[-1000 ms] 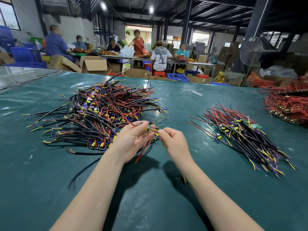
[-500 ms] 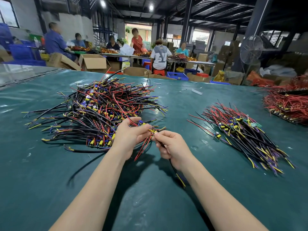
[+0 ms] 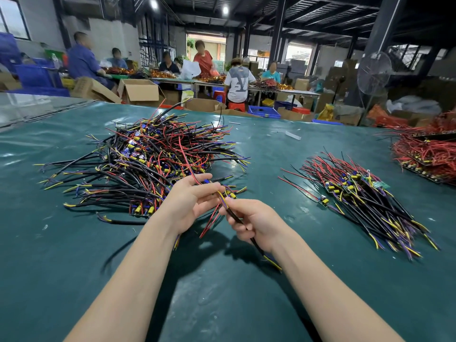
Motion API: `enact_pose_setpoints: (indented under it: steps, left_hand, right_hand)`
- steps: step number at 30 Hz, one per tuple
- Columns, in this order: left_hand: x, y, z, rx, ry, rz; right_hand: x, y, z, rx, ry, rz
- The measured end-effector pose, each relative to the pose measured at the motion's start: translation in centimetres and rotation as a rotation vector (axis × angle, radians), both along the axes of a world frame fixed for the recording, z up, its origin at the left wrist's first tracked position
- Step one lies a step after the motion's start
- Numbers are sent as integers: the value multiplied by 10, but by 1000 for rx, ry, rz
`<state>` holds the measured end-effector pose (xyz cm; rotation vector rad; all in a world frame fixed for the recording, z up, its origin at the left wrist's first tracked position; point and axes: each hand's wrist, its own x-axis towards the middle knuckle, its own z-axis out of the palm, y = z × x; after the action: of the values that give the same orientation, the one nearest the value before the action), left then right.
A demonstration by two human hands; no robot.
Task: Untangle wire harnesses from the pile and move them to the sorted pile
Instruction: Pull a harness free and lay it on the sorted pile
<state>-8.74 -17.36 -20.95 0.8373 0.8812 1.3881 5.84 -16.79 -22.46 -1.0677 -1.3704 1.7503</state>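
Ceiling lamps (image 3: 153, 3) at twelve o'clock cast soft shadows below my left hand (image 3: 190, 206) and right hand (image 3: 256, 223) on the table (image 3: 74, 267). Glare sheens at nine o'clock. The edges bow, and the far workers (image 3: 239, 80) blur.

I count two bare hands, left hand (image 3: 190, 206) and right hand (image 3: 256, 223); one harness (image 3: 223, 197) between them; three heaps: tangled pile (image 3: 153, 164), sorted pile (image 3: 365, 201), red heap (image 3: 424, 149); one standing fan (image 3: 373, 72); at least six workers (image 3: 238, 82) beyond.

right hand (image 3: 256, 224) shifted lower, now gripping harness (image 3: 225, 202) by its black cable, left hand (image 3: 190, 206) fingers (image 3: 209, 188) straightened, cable tip trailing lower centre
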Motion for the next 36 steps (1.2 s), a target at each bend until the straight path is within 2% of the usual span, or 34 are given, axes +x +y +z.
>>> enact_pose_setpoints:
  steps: [7, 11, 13, 19, 21, 25, 27, 32, 36]
  left_hand:
    - [3, 2, -3, -58, 16, 47]
    - [-3, 5, -6, -38, 183, 266]
    - [-9, 6, -6, -38, 185, 335]
    - [-14, 4, -5, -98, 240, 299]
    - [-18, 6, -4, -121, 111, 290]
    - [-24, 7, -2, -205, -389, 256]
    - [-16, 7, -4, -195, -540, 238]
    - [-4, 9, 0, -62, -592, 265]
    - [-12, 11, -2, -23, -614, 376]
  right_hand:
    - [2, 0, 1, 63, -31, -1]
    - [2, 2, -3, 23, -71, 27]
    - [3, 2, -5, 16, -107, 38]
    - [-6, -4, -4, 134, -158, 157]
    - [-7, -4, -4, 111, -118, 178]
    - [-4, 0, -5, 39, -58, 145]
    - [-3, -2, -7, 9, -48, 174]
    - [-6, -4, -8, -75, 67, 172]
    - [-9, -5, -9, -102, 38, 156]
